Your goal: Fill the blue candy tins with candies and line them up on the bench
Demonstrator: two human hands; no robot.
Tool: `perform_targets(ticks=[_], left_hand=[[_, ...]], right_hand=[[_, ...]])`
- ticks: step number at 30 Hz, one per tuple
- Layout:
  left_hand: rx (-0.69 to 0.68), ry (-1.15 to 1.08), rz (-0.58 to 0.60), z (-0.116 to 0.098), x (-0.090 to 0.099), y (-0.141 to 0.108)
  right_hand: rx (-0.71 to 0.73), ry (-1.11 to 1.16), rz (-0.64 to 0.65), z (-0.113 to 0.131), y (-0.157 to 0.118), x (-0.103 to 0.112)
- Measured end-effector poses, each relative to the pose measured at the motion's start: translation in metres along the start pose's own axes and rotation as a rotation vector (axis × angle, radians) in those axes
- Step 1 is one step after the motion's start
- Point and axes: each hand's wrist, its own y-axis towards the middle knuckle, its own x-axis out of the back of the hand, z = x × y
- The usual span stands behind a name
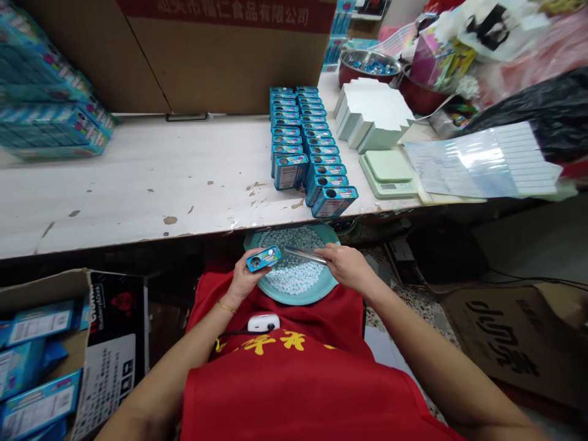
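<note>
While left hand [243,278] holds one tin [263,260], right hand [345,266] one tool [307,254]

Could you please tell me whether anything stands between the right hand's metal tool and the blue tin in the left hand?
Nothing visible does: the metal tool in the right hand, above the basin, points toward the blue tin in the left hand.

Printed blue tin [269,257], tilted, slim metal tool [309,255] just beside, pale tablets [294,279] in turquoise basin [331,235]
</note>
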Motion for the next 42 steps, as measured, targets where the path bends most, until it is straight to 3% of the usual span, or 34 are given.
perform_targets(ticks=[3, 6, 10, 14, 19, 23, 26, 31, 33, 38, 42], left_hand=[[0.004, -0.005, 0.035, 0.004, -0.001, 0.003], [0.040, 0.028, -0.035, 0.006, 0.003, 0.006], [0.048, 0.096, -0.126, 0.005, 0.019, 0.006], [0.048, 0.139, -0.170, 0.002, 0.031, 0.003], [0.088, 0.156, -0.233, -0.002, 0.042, -0.003], [0.104, 0.175, -0.255, -0.004, 0.049, -0.007], [0.111, 0.182, -0.256, -0.005, 0.049, -0.008], [0.108, 0.200, -0.233, -0.009, 0.046, -0.006], [0.104, 0.197, -0.230, -0.009, 0.046, -0.005], [0.087, 0.201, -0.212, -0.005, 0.047, -0.004], [0.060, 0.235, -0.184, -0.004, 0.041, -0.003]], right_hand=[[-0.133, 0.005, 0.131, -0.014, 0.020, -0.037], [-0.205, 0.055, 0.221, -0.011, 0.041, -0.083], [-0.184, 0.199, 0.234, 0.013, 0.065, -0.137], [-0.176, 0.361, 0.206, 0.026, 0.082, -0.164], [-0.203, 0.456, 0.157, 0.010, 0.089, -0.161], [-0.349, 0.387, 0.069, -0.015, 0.089, -0.147], [-0.427, 0.320, 0.056, -0.013, 0.090, -0.143], [-0.261, 0.354, 0.123, 0.024, 0.084, -0.154], [-0.196, 0.413, 0.169, 0.029, 0.078, -0.158], [-0.165, 0.601, 0.247, 0.004, 0.061, -0.148], [-0.192, 0.862, 0.213, -0.014, 0.036, -0.110]])
